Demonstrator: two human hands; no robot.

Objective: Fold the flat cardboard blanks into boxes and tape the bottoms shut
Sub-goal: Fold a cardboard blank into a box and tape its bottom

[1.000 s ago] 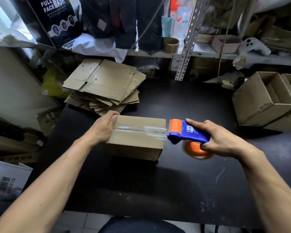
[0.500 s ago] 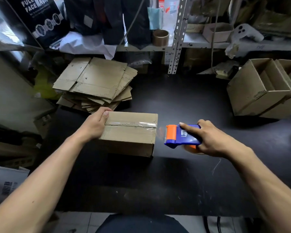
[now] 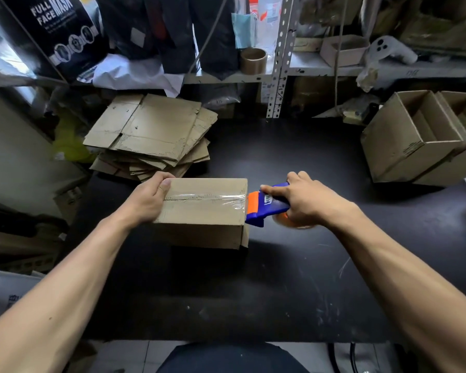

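A closed brown cardboard box (image 3: 203,208) sits near the middle of a black tabletop (image 3: 280,278), its taped side facing up. A strip of clear shiny tape (image 3: 205,197) runs along the centre seam of that top face, from the left edge to the right edge. The left hand (image 3: 148,199) grasps the box's left end, thumb curled over the top edge at the tape's start. At the box's right edge, the orange front of a blue and orange plastic tape dispenser (image 3: 265,205) touches the top right corner, where the tape looks crinkled. The right hand (image 3: 306,201) is wrapped around the dispenser's blue body, index finger stretched along its top, and part of the tape roll shows beneath the palm. Behind the box to the left lies an untidy stack of flat brown cardboard blanks (image 3: 151,133). At the far right of the tabletop stand two open folded cardboard boxes (image 3: 425,138), side by side and touching. Behind them, a grey metal shelf (image 3: 320,70) holds a brown tape core (image 3: 253,60), a small open cardboard tray (image 3: 345,49) and a white game controller (image 3: 390,51).
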